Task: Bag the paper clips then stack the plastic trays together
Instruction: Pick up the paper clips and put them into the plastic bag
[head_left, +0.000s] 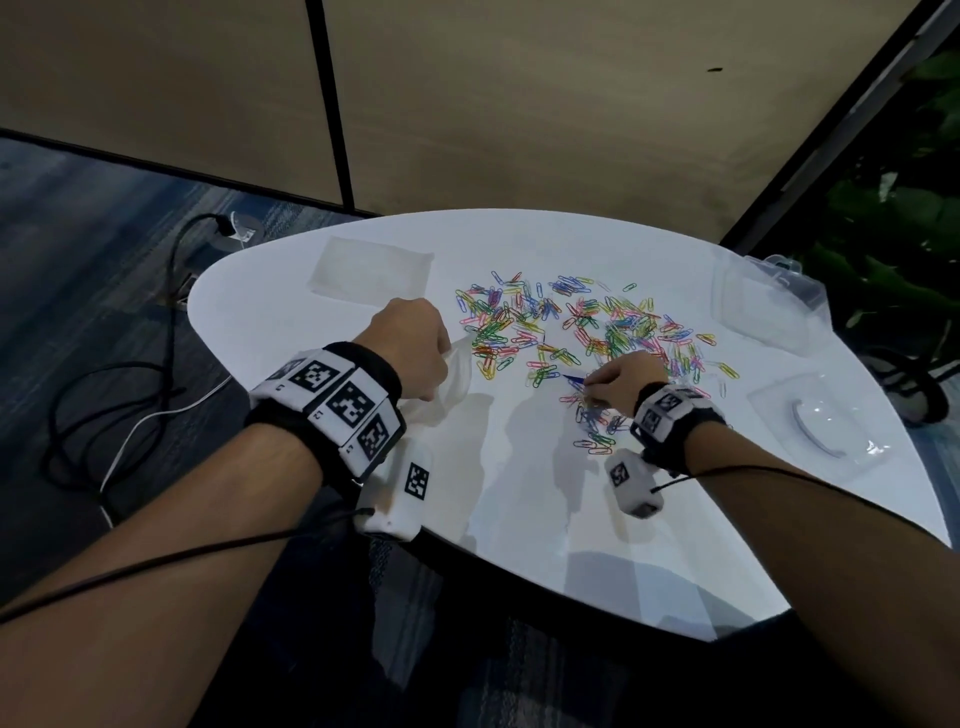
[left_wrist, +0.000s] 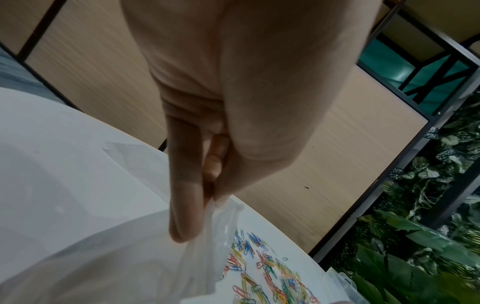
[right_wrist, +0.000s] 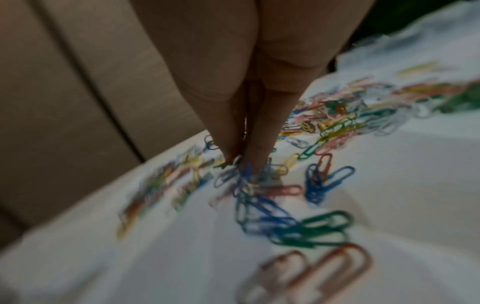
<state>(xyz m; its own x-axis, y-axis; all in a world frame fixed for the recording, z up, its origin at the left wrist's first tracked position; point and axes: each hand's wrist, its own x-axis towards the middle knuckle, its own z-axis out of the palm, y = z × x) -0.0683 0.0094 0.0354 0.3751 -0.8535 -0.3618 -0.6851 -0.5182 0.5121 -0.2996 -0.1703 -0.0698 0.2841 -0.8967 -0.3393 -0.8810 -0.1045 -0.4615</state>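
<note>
Head view: the clips (head_left: 582, 332) lie strewn over the middle of the white table (head_left: 519, 493), thin bent-wire loops in many colours pointing every way, no shared axis. At nine o'clock from the pile the left hand (head_left: 410, 353) is clamped on a thin clear bag (head_left: 457, 379), whose crumpled film trails toward six o'clock; most of the bag sits behind the hand. At five o'clock of the pile the right hand (head_left: 626, 379) has its fingertips down among the clips, a blue one poking out toward nine o'clock. Clear trays sit round the rim: one at eleven o'clock (head_left: 371, 270), one at two o'clock (head_left: 763, 306), one at four o'clock (head_left: 826, 426), all glassy and hard to outline.

Left wrist view: thumb and fingers (left_wrist: 184, 205) pinch the bag's (left_wrist: 215, 236) edge together; the film hangs limp, its lower part cut off by the frame. Clips (left_wrist: 259, 271) lie beyond it.

Right wrist view: blurred. Two fingertips (right_wrist: 262, 148) press together on a tangle of blue clips (right_wrist: 246, 181), glossy and oblong; whether any has left the table I cannot tell.
</note>
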